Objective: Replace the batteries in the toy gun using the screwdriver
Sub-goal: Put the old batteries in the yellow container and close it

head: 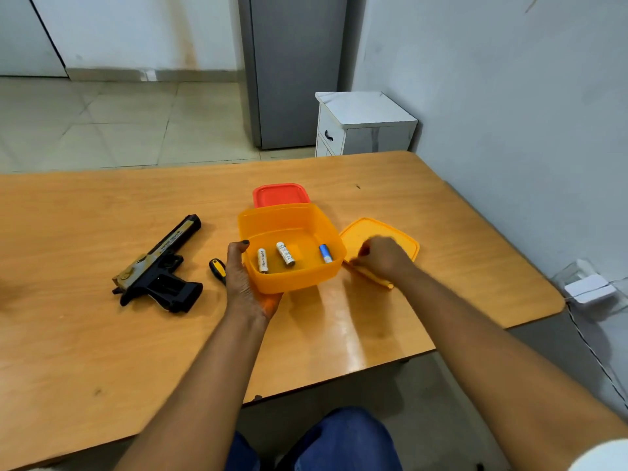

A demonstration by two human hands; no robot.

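Mid frame: left hand [245, 279] grips open tub [291, 282] w/ 3 batteries [284, 253]; right hand [380, 258], blurred, grasps lid [401, 234]. Gun [159, 266], screwdriver [217, 268] lie left, untouched. Next, probably: unscrew gun's battery cover.

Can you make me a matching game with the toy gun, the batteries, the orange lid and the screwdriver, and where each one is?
Things:
1. toy gun
2. batteries
3. orange lid
4. screwdriver

Places:
A. under the right hand
B. inside the orange box
C. partly hidden behind the left hand
D. far left on the table

Pairs: 1-D, 2-B, 3-A, 4-C
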